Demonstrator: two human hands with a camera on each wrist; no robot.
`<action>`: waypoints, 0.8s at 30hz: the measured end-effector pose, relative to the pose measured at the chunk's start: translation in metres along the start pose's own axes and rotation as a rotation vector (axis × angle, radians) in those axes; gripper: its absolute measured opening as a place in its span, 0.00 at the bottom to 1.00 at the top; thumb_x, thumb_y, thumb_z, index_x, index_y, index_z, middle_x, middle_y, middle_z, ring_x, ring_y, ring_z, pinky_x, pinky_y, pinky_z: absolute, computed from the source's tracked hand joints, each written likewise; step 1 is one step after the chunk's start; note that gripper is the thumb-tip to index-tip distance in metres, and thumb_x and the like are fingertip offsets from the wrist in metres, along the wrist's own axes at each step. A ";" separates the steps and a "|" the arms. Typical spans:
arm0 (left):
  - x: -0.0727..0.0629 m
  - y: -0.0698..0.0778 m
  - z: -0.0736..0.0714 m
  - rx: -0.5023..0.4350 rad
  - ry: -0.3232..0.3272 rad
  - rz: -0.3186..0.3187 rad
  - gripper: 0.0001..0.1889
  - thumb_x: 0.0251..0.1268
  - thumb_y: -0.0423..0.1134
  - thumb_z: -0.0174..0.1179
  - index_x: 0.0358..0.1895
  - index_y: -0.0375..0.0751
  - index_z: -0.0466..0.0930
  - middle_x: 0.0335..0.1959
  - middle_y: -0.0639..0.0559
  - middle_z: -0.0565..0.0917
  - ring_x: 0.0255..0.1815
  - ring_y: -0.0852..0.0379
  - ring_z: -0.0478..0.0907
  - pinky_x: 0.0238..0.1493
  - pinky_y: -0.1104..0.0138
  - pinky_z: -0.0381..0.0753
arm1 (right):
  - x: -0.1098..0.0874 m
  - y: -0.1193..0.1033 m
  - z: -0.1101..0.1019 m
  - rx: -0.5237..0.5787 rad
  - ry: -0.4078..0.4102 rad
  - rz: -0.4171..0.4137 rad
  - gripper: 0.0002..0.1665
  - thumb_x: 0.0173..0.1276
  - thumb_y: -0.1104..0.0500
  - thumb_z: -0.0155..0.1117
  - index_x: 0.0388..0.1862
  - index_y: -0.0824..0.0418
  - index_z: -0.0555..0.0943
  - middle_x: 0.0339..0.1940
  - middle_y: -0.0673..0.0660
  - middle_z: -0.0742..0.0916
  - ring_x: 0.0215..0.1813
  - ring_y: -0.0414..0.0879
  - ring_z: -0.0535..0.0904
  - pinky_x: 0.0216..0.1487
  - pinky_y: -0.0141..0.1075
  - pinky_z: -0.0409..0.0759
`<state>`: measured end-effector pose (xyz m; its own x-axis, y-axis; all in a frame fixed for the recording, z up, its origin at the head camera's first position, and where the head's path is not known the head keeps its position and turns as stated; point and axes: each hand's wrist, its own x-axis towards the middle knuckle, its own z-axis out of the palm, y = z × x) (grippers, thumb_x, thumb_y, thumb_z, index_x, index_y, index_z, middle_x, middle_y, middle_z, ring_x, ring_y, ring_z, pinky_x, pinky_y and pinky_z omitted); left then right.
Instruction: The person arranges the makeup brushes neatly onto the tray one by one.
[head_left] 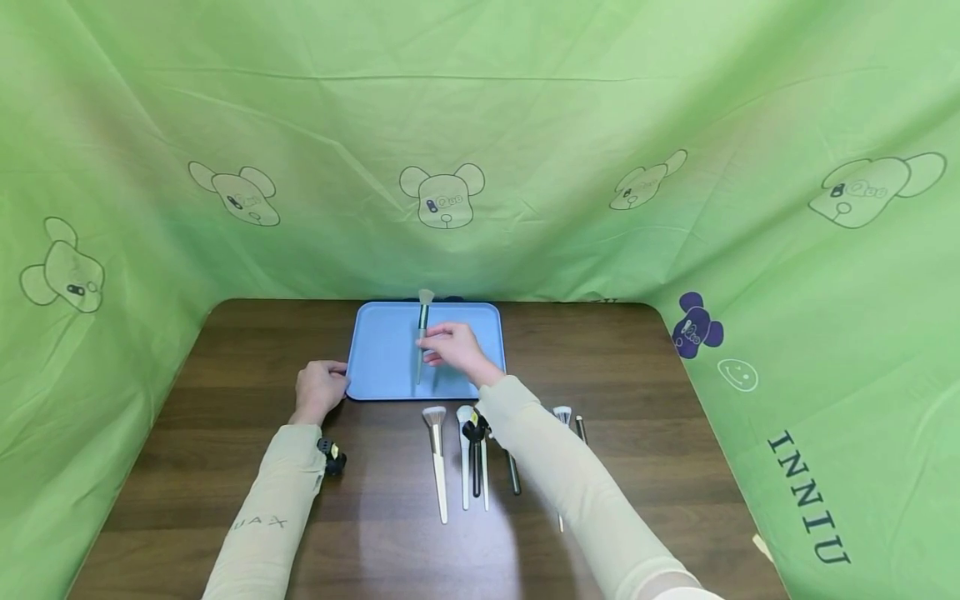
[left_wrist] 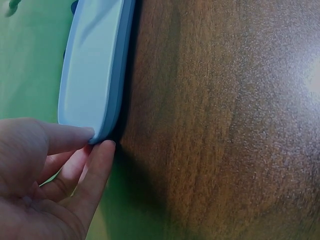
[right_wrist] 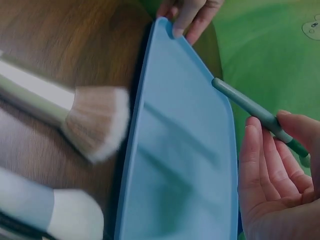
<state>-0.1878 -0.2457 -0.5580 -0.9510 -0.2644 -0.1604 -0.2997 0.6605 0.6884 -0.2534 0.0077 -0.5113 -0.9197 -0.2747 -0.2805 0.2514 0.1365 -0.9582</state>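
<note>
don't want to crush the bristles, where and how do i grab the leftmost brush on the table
Probably best to pinch the leftmost brush mid-handle, coming from above and the left: its bristles lie toward the tray, its long handle points away from it, and the next brush lies close on the right.

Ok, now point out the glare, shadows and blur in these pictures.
Head view: pale sheen on the table at bottom center; left wrist view: bright glare at the right edge, dark shadow along the tray; right wrist view: shadow streaks across the tray, the white brush at lower left somewhat blurred.
</note>
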 end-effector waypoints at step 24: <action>0.000 -0.001 -0.001 -0.010 -0.008 0.011 0.17 0.64 0.30 0.58 0.53 0.29 0.86 0.34 0.42 0.88 0.36 0.47 0.82 0.37 0.58 0.79 | 0.018 -0.020 0.045 0.025 -0.039 0.001 0.21 0.62 0.74 0.70 0.56 0.71 0.81 0.37 0.63 0.90 0.34 0.50 0.87 0.49 0.48 0.85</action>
<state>-0.1872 -0.2467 -0.5575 -0.9549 -0.2510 -0.1586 -0.2883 0.6565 0.6971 -0.2617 -0.0428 -0.4999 -0.9071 -0.3117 -0.2829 0.2602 0.1132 -0.9589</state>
